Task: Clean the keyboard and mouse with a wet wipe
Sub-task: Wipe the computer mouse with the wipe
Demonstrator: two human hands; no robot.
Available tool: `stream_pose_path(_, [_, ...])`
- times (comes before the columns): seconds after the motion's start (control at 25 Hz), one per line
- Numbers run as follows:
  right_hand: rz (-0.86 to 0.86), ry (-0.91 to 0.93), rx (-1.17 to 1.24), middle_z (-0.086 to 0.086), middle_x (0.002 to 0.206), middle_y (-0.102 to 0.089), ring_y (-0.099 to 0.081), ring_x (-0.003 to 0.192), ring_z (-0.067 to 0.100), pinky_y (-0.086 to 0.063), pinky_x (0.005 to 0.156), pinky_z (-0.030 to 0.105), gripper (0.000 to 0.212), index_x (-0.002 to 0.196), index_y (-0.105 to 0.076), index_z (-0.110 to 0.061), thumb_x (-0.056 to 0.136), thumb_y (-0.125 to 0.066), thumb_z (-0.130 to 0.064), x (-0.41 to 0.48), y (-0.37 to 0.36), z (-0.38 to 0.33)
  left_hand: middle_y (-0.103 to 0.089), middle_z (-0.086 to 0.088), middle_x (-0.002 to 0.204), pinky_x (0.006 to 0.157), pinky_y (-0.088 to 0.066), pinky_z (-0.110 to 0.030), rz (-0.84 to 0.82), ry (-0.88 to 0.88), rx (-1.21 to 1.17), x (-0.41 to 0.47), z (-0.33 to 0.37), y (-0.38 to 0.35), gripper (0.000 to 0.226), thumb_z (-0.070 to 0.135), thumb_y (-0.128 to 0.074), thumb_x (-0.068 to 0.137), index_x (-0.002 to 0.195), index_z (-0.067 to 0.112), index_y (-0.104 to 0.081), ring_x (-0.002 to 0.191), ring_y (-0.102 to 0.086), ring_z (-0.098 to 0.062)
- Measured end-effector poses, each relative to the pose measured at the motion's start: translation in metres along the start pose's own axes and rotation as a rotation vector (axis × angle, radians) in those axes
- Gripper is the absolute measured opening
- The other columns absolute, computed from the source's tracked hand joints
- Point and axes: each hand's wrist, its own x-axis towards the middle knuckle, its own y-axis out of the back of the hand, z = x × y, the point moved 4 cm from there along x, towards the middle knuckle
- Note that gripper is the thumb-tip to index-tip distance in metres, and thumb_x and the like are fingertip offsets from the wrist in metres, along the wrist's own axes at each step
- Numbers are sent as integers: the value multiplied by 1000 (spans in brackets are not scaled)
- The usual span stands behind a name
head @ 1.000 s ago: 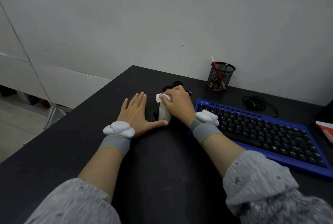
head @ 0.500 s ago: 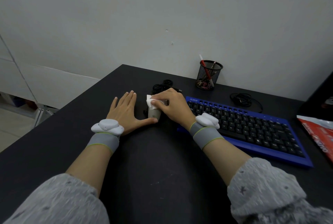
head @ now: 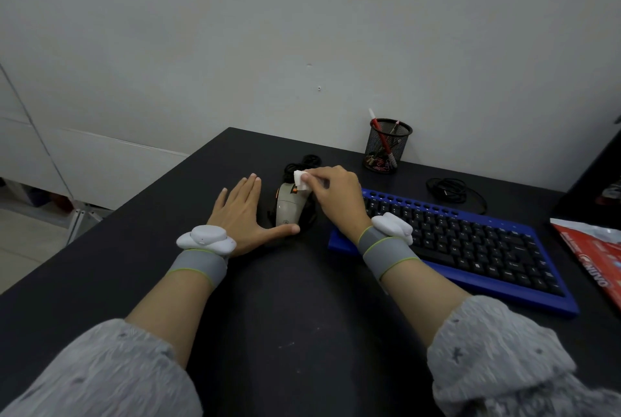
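A beige mouse (head: 288,207) lies on the black desk (head: 285,309), left of a blue keyboard (head: 470,245) with black keys. My right hand (head: 336,196) pinches a small folded white wet wipe (head: 301,179) and presses it on the mouse's front end. My left hand (head: 240,215) lies flat on the desk beside the mouse, fingers spread, its thumb touching the mouse's near end. The right half of the mouse is hidden under my right hand.
A black mesh pen cup (head: 387,145) stands by the wall behind the keyboard. A coiled black cable (head: 453,191) lies right of it, another coil (head: 304,161) behind the mouse. A red-and-white packet (head: 594,248) sits at the right edge. The desk's left edge drops to the floor.
My right hand has slid the wipe forward along the mouse toward its front, uncovering more of the beige top. My left hand has stayed in place. The camera has shifted slightly.
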Motion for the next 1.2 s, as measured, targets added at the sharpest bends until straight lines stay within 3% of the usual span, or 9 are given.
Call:
stream_pose_path(0.16, [-101,-14,-20,8,103,-73,-64,98,24,-47,85,31,24,104,-72,-15,90,-58,-28,2,-14,0,4,2,160,120,0,-41,10,-34,-53,2,15,-6,128,92,-29,53,151,14,1,146,4,-12])
stream_pose_path(0.24, [-145,-21,-18,5,109,-72,-63,104,23,-48,92,37,26,106,-72,-16,90,-57,-30,1,-20,2,2,3,160,120,0,-40,23,-39,-77,1,15,-6,128,92,-31,53,151,15,1,146,3,-11])
stream_pose_path(0.52, [-291,-33,-142,3,127,-61,-49,122,23,-37,102,44,46,126,-58,-18,91,-50,-47,4,-28,5,-1,3,160,119,-3,-38,73,-24,-102,-1,13,-6,132,93,-37,50,151,16,1,146,-1,-11])
stream_pose_path(0.92, [-184,50,-36,8,99,-61,-49,100,24,-41,89,43,27,97,-63,-6,86,-63,-31,2,-27,-4,-6,-1,160,119,-7,-39,123,2,-94,-1,12,-4,127,86,-49,58,151,14,-2,147,-5,-15])
stream_pose_path(1.2, [-38,39,9,8,107,-66,-52,104,25,-40,91,43,25,101,-68,-7,88,-62,-27,6,-23,-4,-6,-1,160,119,-7,-38,120,-3,-90,0,11,-5,127,87,-49,57,151,14,-3,147,-5,-15])
